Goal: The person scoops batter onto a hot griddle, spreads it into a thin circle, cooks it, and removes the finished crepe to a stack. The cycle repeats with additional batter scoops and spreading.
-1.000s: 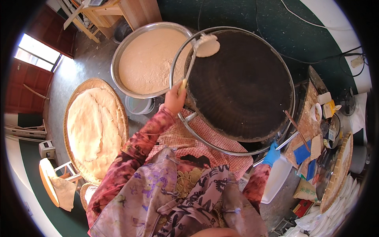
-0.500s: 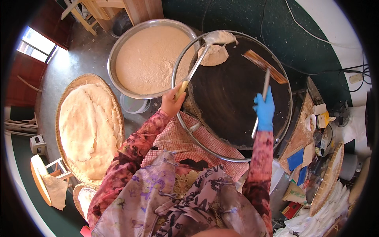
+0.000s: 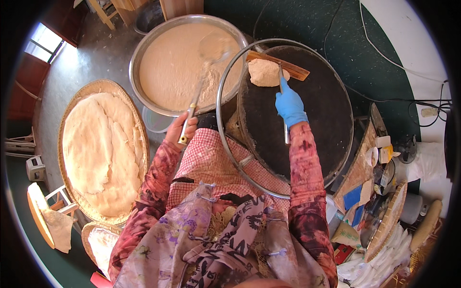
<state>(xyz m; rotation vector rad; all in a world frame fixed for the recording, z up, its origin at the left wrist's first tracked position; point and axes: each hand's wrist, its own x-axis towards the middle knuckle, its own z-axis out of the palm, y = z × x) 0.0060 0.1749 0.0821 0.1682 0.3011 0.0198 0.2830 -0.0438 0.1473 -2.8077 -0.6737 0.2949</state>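
Observation:
My left hand (image 3: 184, 128) is closed round the pale handle of a metal ladle (image 3: 198, 91). The ladle's bowl, smeared by motion, is over the batter in a wide metal basin (image 3: 135, 91). My right hand (image 3: 291, 104), in a blue glove, grips a wooden spreader (image 3: 297, 71) by its metal handle. Its blade lies along the far side of a mound of batter (image 3: 264, 73) on a round black griddle (image 3: 307, 129). A metal ring (image 3: 219, 115) runs round the griddle.
Left of me, a round woven tray (image 3: 65, 144) carries a stack of thin flat pancakes (image 3: 103, 153). A clear tub (image 3: 156, 121) stands beside the basin. Along the right lie a cluttered board (image 3: 357, 177), another woven tray (image 3: 386, 223) and plastic bags (image 3: 384, 257). Cables (image 3: 422, 102) trail along the wall.
The ladle has swung left from above the griddle to over the basin. My right hand has brought the spreader left across the griddle to the batter mound.

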